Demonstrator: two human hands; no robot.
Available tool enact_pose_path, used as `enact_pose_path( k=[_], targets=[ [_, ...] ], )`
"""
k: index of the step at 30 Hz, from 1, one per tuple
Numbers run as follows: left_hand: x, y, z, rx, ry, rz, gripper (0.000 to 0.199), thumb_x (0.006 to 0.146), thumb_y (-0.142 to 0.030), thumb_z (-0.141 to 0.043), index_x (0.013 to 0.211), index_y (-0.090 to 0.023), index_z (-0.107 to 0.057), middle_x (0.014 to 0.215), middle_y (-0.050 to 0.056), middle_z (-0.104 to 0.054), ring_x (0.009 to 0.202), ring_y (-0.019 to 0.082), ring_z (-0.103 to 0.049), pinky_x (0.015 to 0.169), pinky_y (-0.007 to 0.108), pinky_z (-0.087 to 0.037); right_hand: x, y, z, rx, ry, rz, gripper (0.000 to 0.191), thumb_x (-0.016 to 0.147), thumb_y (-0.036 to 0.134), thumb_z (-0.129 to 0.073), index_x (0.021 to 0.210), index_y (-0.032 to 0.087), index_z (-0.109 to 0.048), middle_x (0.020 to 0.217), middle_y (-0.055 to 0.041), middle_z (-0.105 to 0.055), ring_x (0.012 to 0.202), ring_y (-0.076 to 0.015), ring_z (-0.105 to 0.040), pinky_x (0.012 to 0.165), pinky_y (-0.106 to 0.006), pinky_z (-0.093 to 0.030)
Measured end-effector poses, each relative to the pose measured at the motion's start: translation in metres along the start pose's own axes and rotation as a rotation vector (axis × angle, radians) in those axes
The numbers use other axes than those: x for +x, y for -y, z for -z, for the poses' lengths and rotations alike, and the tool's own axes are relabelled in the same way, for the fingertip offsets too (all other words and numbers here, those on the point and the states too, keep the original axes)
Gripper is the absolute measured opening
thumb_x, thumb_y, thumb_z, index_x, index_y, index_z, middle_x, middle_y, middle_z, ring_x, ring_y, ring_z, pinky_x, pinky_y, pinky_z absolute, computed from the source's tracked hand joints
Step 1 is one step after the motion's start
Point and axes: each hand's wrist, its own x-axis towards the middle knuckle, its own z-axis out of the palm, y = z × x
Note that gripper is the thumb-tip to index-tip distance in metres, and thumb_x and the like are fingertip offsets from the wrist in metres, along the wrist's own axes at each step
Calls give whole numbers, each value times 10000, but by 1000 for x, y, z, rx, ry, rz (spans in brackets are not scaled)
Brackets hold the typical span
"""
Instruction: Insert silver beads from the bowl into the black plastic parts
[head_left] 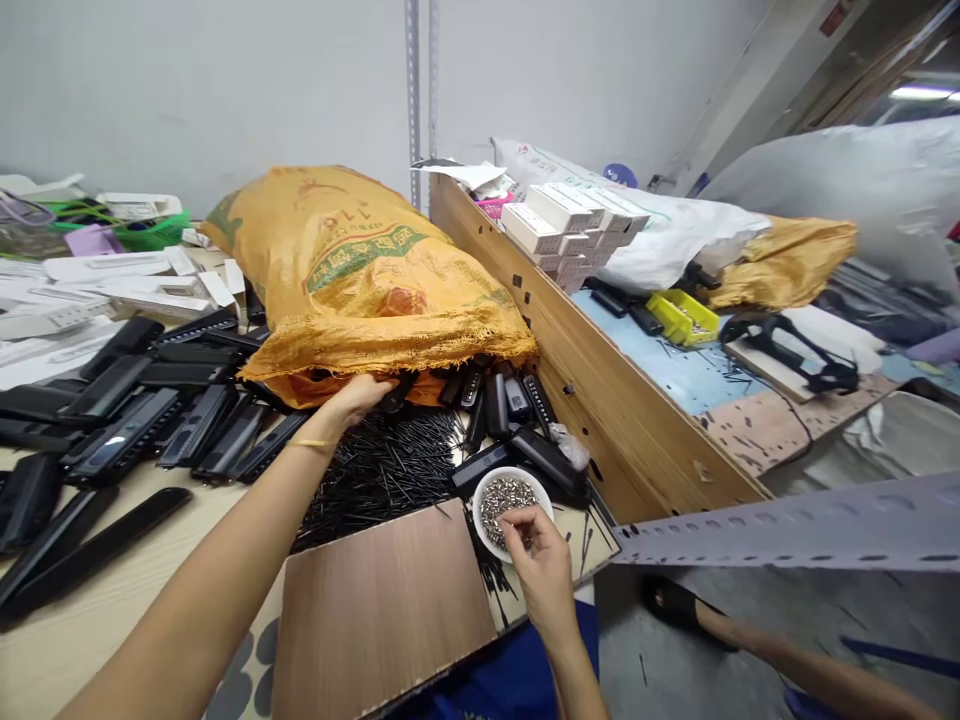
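Observation:
My left hand [366, 394] reaches into the mouth of an orange woven sack [375, 260]. Its fingers close around the end of a black plastic housing [399, 392], partly hidden by the sack's edge. Over a white bowl [480, 535] of small metal pieces [504, 498], my right hand [541, 560] has thumb and fingers pinched together. Whatever is between those fingertips is too small to make out. A heap of thin black rods [390, 465] lies below the sack, and more black housings [495, 405] spill out beside the bowl.
A brown wooden board [382, 610] lies at the table's front. Black housings [135, 420] and white boxes [112, 290] crowd the left. A wooden partition [600, 370] rises on the right; behind it are stacked white boxes [562, 220] and a yellow bin [681, 318]. Another person's foot [682, 605] shows lower right.

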Motion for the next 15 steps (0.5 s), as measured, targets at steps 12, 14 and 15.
enact_pose_path(
  k=[12,14,15],
  targets=[
    [-152,-9,-59,-1637,165,285,284,834,-12,-545,1108,-81,-514,1180,196,-604,1113,263,-606,923,315,-533,16,-12,-3,-435,1,178,162,850,219,-474,747,164,-585,796,-63,-590,816,-197,-517,778,-330,-392],
    [-156,-16,-65,-1695,160,351,211,876,-43,-502,1085,-55,-528,1170,215,-604,1067,257,-629,896,323,-548,12,-3,-2,-187,5,60,180,868,296,-496,819,155,-598,830,-60,-606,789,-175,-541,749,-307,-427],
    [-158,-19,-67,-1720,152,386,205,887,-47,-484,1086,-41,-531,1167,220,-605,1047,252,-638,889,326,-553,8,2,-3,-40,16,-2,204,866,335,-519,849,148,-599,845,-61,-614,782,-165,-556,741,-297,-445]
  ],
)
